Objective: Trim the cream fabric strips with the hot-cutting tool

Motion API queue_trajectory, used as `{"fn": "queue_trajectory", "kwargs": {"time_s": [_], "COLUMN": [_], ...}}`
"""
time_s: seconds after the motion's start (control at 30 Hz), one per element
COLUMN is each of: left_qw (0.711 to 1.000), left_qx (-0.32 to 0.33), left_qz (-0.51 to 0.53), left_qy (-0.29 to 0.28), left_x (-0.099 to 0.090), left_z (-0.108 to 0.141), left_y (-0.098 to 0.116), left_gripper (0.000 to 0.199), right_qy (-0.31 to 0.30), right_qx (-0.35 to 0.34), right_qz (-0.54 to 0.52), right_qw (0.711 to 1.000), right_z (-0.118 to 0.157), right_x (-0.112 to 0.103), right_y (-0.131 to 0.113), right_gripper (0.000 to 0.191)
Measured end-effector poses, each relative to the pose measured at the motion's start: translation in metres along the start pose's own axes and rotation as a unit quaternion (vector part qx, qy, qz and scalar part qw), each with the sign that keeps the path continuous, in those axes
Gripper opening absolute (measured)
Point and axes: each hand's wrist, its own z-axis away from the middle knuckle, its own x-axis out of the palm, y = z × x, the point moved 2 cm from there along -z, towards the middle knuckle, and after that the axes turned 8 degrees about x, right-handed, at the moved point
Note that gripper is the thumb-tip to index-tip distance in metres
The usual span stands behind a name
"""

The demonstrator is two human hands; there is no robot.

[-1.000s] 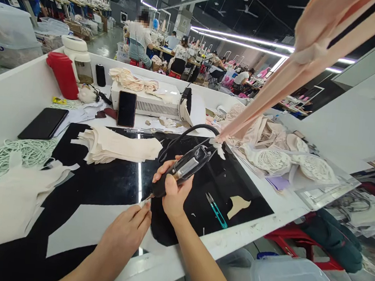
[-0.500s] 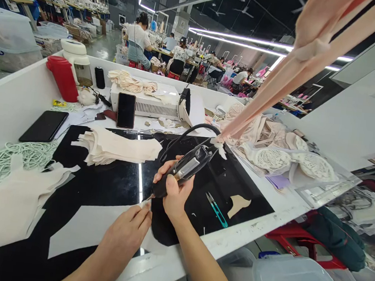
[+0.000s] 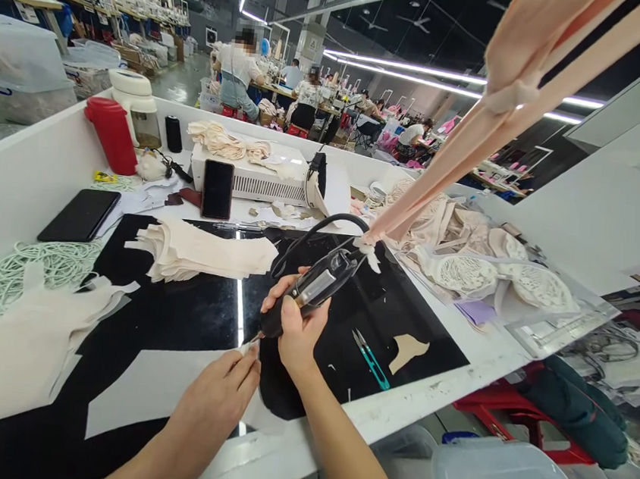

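Note:
My right hand (image 3: 299, 333) is wrapped around a black corded hand-held power tool (image 3: 324, 279), its narrow tip pointing down and left. Knotted pink fabric strips (image 3: 448, 161) run from the tool's upper end to above the view. Right at the tip, the fingers of my left hand (image 3: 218, 389) pinch the edge of a flat white fabric piece (image 3: 138, 388). What the tip touches is hidden by my fingertips. The fabric lies on a black glossy board (image 3: 186, 317). Teal thread snips (image 3: 371, 361) and a beige scrap (image 3: 408, 352) lie to the right.
Stacked cream fabric pieces (image 3: 204, 254) lie behind my hands, and more pale fabric (image 3: 9, 367) is at the left. Beyond them stand a phone (image 3: 217, 189), a white vented box (image 3: 268, 184) and a red cup (image 3: 112, 135). Lace bras (image 3: 465, 274) are heaped right. Several people sit far behind.
The view has shifted very slightly. Both hands, the tool and the white fabric piece keep nearly the same positions.

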Motion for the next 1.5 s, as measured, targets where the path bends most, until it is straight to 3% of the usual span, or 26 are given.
{"fn": "queue_trajectory", "kwargs": {"time_s": [0.2, 0.47, 0.63, 0.9, 1.13, 1.27, 1.5], "left_qw": [0.999, 0.997, 0.995, 0.995, 0.979, 0.975, 0.978], "left_qx": [0.016, 0.026, 0.024, -0.061, 0.031, 0.043, 0.030], "left_qz": [-0.010, 0.039, 0.079, 0.077, 0.192, 0.217, 0.206], "left_qy": [-0.033, -0.066, -0.047, 0.035, 0.056, 0.037, 0.026], "left_x": [0.005, 0.007, 0.008, 0.004, -0.020, -0.019, -0.012], "left_z": [0.001, 0.004, 0.004, 0.008, 0.009, 0.011, 0.013], "left_y": [0.001, -0.002, -0.013, -0.053, -0.024, -0.013, -0.015], "left_gripper": [0.054, 0.057, 0.044, 0.039, 0.031, 0.031, 0.034], "right_qy": [0.015, 0.064, 0.056, 0.063, 0.058, 0.061, 0.055], "right_qx": [0.020, 0.017, 0.020, 0.010, 0.009, 0.014, 0.004], "right_qz": [-0.010, 0.001, 0.007, 0.009, 0.002, 0.008, 0.004], "right_qw": [1.000, 0.998, 0.998, 0.998, 0.998, 0.998, 0.998], "right_z": [-0.003, 0.003, 0.016, 0.034, 0.039, 0.038, 0.034], "right_x": [0.000, -0.017, -0.027, -0.037, -0.037, -0.035, -0.031], "right_y": [-0.002, -0.030, -0.043, -0.056, -0.050, -0.044, -0.041], "right_gripper": [0.037, 0.035, 0.036, 0.035, 0.034, 0.035, 0.037]}}
